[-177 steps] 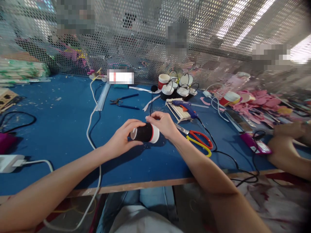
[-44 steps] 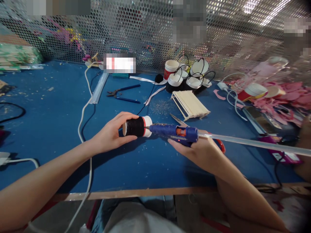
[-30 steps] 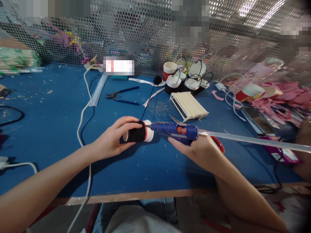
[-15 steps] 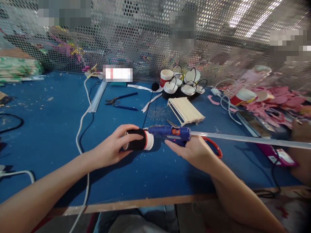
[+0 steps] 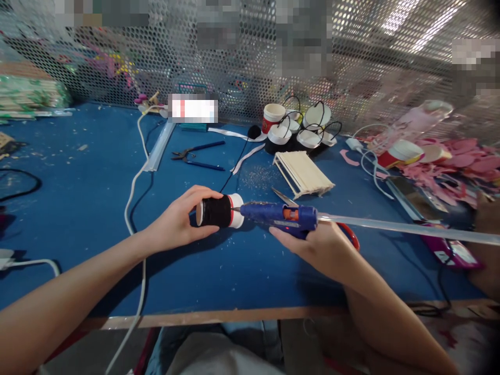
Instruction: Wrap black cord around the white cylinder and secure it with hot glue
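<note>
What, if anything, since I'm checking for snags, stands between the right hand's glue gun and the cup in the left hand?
Nothing visible. The glue gun has its tip right at the banded cup; contact is unclear. Black yarn trails off the cup's far side, away from that tip.

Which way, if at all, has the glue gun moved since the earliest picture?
Yes. Judged against the upright red cup, the glue gun has come left and toward the wearer, from the stick frame into the right hand.
</note>
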